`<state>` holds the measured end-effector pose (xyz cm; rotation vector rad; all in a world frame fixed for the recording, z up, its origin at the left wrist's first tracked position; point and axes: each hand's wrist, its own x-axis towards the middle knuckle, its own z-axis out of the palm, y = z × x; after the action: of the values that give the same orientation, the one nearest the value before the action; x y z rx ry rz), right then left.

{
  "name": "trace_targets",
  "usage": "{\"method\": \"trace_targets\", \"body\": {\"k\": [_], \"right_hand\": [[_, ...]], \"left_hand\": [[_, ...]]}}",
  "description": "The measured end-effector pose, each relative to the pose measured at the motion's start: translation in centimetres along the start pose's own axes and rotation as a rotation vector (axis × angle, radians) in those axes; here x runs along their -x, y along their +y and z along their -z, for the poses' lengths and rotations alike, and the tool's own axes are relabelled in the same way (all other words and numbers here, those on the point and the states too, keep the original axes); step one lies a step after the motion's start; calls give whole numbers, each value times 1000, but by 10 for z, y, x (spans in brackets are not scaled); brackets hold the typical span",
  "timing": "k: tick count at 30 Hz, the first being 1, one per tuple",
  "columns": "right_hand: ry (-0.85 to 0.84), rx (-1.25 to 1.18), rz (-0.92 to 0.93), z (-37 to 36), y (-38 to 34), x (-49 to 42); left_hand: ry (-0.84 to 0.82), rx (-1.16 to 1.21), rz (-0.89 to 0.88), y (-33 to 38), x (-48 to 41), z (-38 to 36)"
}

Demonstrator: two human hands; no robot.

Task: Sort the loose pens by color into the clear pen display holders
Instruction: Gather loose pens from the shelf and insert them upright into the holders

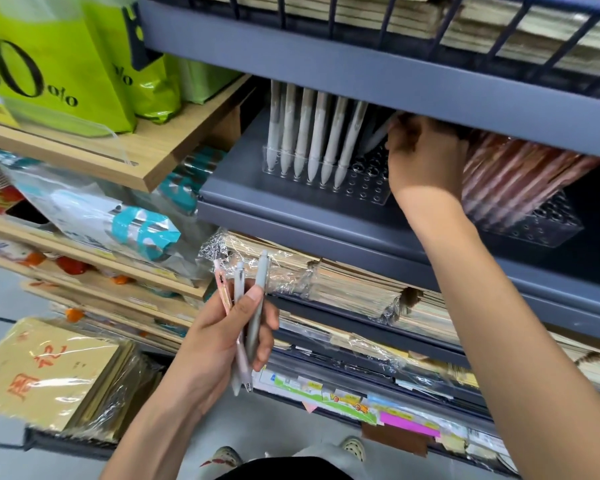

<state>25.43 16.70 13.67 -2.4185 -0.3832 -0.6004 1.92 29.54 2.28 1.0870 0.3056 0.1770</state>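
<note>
Green bags point(59, 64) read "60%". Left grip point(222, 337) clasps three pens point(238, 282); right grip point(426, 154) pinches a grey pen point(374, 136) over the clear holder point(368, 183).

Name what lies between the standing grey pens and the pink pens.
Head view: the right hand, pinching a tilted grey pen, over empty holes of the clear holder, sits between the grey row and the pink pens.

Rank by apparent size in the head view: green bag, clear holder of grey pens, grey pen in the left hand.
1. Green bag, largest, though cut off by the frame.
2. Clear holder of grey pens.
3. Grey pen in the left hand, smallest, despite being nearer the camera.
</note>
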Motion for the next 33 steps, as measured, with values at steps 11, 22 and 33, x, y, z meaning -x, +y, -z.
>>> {"method": "trace_targets", "body": {"k": [11,22,33], "right_hand": [[-186,92,73,0,-13,-8],[-220,-585,-84,25,-19,59],[-714,-929,-220,13,-2,150]], "left_hand": [[-22,-17,41,0,-2,1],[-87,-59,68,8,-2,8],[-314,-39,104,1,-10,6]]}}
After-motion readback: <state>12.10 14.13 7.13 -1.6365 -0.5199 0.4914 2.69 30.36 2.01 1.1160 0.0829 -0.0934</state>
